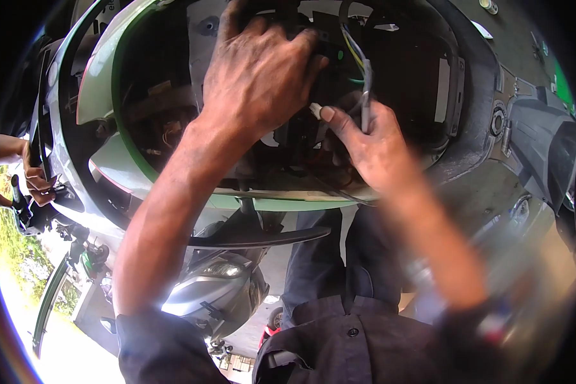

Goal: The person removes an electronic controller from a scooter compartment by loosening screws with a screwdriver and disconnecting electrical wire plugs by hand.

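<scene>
My left hand (256,77) reaches into the dark opening of a vehicle body (105,147), back of the hand up. Its fingers are apart and bent downward over the inner parts, with some tips hidden; nothing shows in its grasp. To its right, my right hand (371,137) pinches a small white connector (316,111) between thumb and fingers. A grey-sleeved cable (367,89) passes over the right fingers, with yellow and green wires coming out toward the top. Inside the opening, beside the left hand, is a light grey panel (201,38).
Another person's hand (40,182) is at the far left by the body's edge. Below stands a grey scooter (221,291). On the right are a lock cylinder (498,120) and a dark grey plastic part (544,144). A dark curved strip (269,240) crosses beneath the opening.
</scene>
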A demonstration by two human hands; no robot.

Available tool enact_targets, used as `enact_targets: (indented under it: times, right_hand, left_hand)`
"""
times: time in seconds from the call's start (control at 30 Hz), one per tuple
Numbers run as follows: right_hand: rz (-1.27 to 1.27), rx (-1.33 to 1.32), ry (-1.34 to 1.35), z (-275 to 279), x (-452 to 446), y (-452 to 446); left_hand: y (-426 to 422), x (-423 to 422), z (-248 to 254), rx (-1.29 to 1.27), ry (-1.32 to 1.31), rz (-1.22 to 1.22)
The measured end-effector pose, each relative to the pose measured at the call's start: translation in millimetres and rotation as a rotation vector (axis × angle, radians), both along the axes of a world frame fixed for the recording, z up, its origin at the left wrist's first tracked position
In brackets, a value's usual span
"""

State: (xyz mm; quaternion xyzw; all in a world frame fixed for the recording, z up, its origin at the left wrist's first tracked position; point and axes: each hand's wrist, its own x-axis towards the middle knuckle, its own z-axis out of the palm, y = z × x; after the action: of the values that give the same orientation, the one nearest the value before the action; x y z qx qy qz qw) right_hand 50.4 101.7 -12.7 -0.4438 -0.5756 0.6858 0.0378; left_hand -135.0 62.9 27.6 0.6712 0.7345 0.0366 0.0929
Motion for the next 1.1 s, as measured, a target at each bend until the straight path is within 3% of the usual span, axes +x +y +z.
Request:
enact_targets:
  times: [0.07,0.17,0.33,0.47,0.63,0.73,1.1]
  right_hand:
    - [-0.106,-0.262,-0.035,13.8,-1.3,0.2]
    - [-0.209,-0.404,0.033,3.7,3.0,4.9]
    - [-0.202,-0.459,0.033,2.1,3.9,16.1]
    - [-0.273,-0.549,0.006,13.9,2.3,37.7]
    - [-0.079,-0.336,-0.006,15.2,0.4,37.9]
    - [-0.113,-0.343,-0.03,18.5,2.7,36.8]
    - [-0.174,-0.448,0.167,4.8,7.0,27.3]
  left_hand:
    - [-1.9,0.2,-2.5,0.062,0.009,-0.008]
    - [-3.7,-0.2,-6.7,0.138,0.041,-0.027]
    - [0.2,-0.3,0.2,-0.034,0.007,0.008]
    - [-0.3,-1.6,-1.1,0.033,-0.018,-0.009]
    - [-5.2,3.5,-10.3,0.04,0.152,-0.006]
    - [-6.2,-1.4,-12.1,0.107,0.09,-0.025]
    - [-6.6,-13.4,11.3,-0.014,-0.207,-0.236]
